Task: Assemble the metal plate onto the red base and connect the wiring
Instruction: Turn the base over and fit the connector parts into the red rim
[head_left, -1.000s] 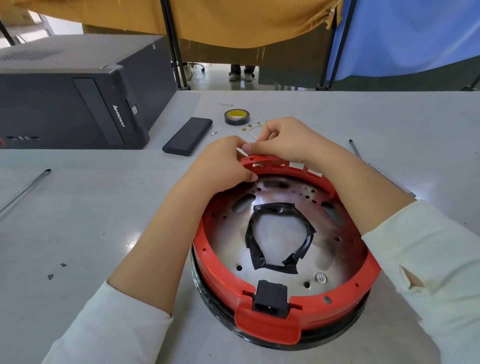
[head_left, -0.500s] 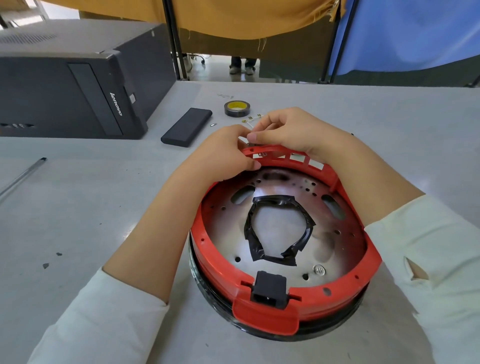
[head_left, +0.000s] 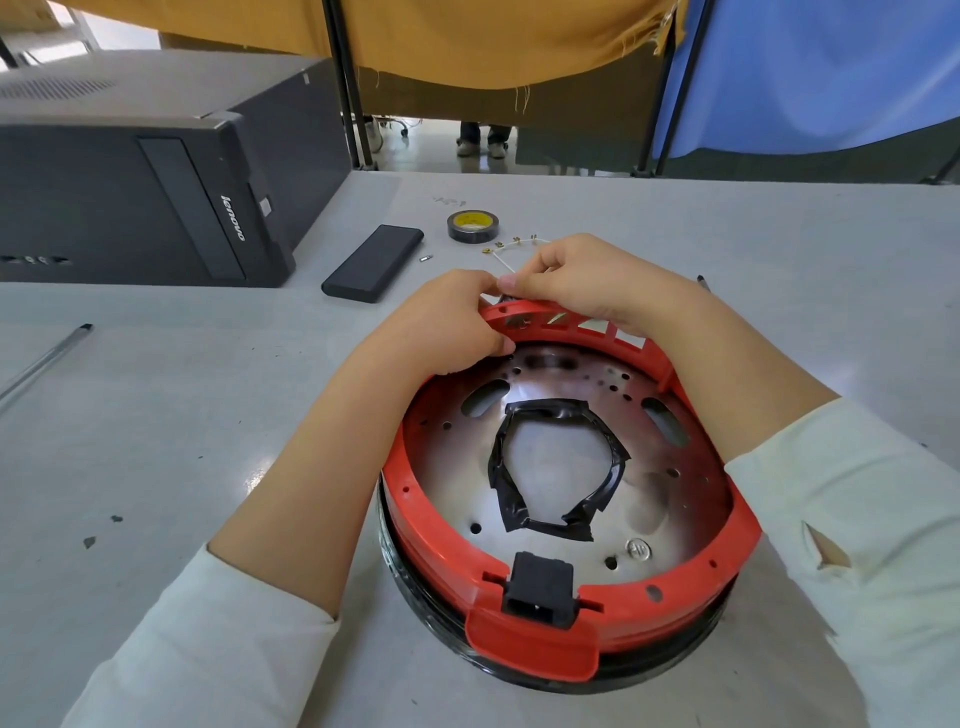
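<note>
A white wire (head_left: 506, 264) is pinched by the right hand (head_left: 582, 283) above the base (head_left: 524, 587); its far rim is gripped by the left hand (head_left: 447, 325). The plate (head_left: 670, 499) lies inside.

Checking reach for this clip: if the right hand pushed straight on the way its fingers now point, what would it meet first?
The right hand points leftward across the far rim of the red base, pinching the white wire. Its fingertips already meet the left hand, so that comes first.
</note>
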